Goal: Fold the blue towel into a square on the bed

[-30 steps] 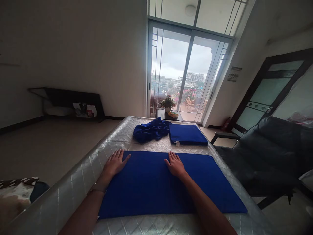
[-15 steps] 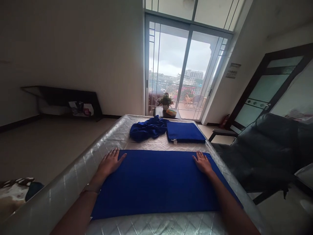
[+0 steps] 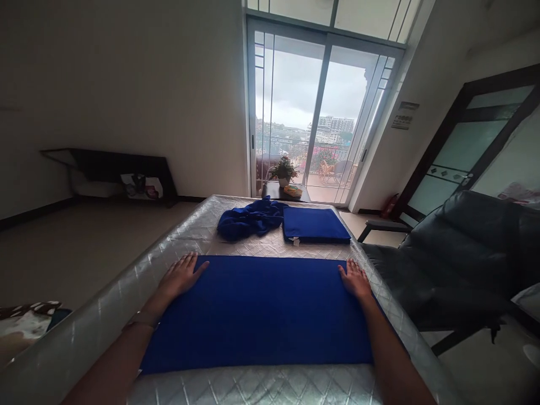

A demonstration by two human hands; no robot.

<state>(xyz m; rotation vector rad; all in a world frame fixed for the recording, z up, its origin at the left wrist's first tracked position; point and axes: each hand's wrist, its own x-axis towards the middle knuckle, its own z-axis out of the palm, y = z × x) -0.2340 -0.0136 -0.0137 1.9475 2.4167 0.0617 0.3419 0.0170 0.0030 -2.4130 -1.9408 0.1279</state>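
A flat blue cloth (image 3: pixel 270 315) lies spread out as a wide rectangle in front of me. My left hand (image 3: pixel 182 274) rests on its far left corner, fingers stretched out and thumb apart. On the far right corner lies my right hand (image 3: pixel 355 278), also flat and open. Beyond the cloth are a crumpled blue cloth (image 3: pixel 251 219) and, touching or close to its right side, a neatly folded blue cloth (image 3: pixel 316 225) with a small white tag (image 3: pixel 296 241) at its front edge.
Everything lies on a silvery quilted mattress (image 3: pixel 253 388). A dark padded chair (image 3: pixel 459 259) stands close on the right. Behind the mattress are a small table with a potted plant (image 3: pixel 284 170) and a sliding glass door (image 3: pixel 291 101). A dark low frame (image 3: pixel 122 169) leans by the left wall.
My hands have moved a little farther apart across the cloth, the left one outward to the left and the right one slightly to the right. My view has shifted slightly.
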